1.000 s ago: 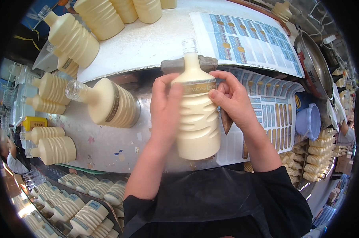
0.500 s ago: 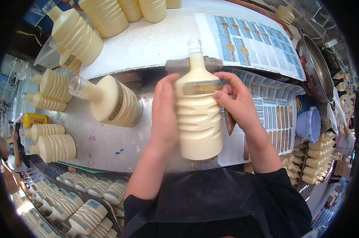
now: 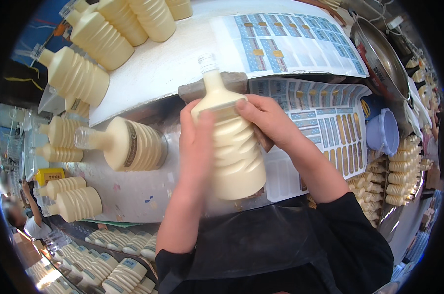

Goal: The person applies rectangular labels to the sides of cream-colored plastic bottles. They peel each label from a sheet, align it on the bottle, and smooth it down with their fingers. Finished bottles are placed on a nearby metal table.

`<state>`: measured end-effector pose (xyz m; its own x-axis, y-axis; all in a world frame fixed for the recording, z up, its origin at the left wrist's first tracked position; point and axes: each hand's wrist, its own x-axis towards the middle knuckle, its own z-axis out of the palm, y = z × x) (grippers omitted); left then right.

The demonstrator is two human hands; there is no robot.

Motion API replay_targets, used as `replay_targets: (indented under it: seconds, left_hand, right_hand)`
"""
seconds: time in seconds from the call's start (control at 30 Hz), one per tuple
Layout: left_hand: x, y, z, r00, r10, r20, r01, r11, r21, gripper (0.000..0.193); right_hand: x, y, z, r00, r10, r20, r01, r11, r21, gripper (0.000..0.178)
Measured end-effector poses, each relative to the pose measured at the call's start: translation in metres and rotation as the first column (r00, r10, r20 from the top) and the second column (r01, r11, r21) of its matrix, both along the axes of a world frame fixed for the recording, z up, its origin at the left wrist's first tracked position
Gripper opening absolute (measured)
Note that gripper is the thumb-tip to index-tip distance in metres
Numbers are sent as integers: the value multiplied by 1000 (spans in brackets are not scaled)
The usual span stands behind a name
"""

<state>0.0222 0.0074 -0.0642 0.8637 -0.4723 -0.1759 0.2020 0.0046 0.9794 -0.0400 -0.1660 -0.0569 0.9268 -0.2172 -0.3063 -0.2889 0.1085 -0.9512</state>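
Head view, hands around bottle, shelf edge beyond

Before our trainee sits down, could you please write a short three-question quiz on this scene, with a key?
1. True or false: the bottle between the person's hands has a cap on.
2. What colour is the bucket at the right? A) red B) pale purple C) green
3. Which of the person's hands looks blurred?

Key:
1. False; its clear neck shows no cap.
2. B
3. The left hand; the right hand looks sharper.
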Motion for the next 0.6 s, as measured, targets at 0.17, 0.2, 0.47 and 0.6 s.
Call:
replay_targets:
  seconds: [0.17,0.2,0.47,0.6]
  left_hand:
    - [1,-1,-11,1000,-15,-14,13,995,-98,47]
    - [1,-1,-12,1000,-13,-8,12,995,-97,47]
    - [-6,-3,4,899,122,421,-194,972,133,53]
    - [-4,-6,8,849,-142,509,-82,916,393,55]
  right_hand:
    - [-1,-4,-3,998,4,57,-3,1000,-19,47]
    - [-2,-5,-3,998,13,55,-13,1000,-3,46]
    - [0,-11,-2,995,-13,98,22,996,-90,44]
    - [3,-8,3,997,53,50,-38,962,-269,45]
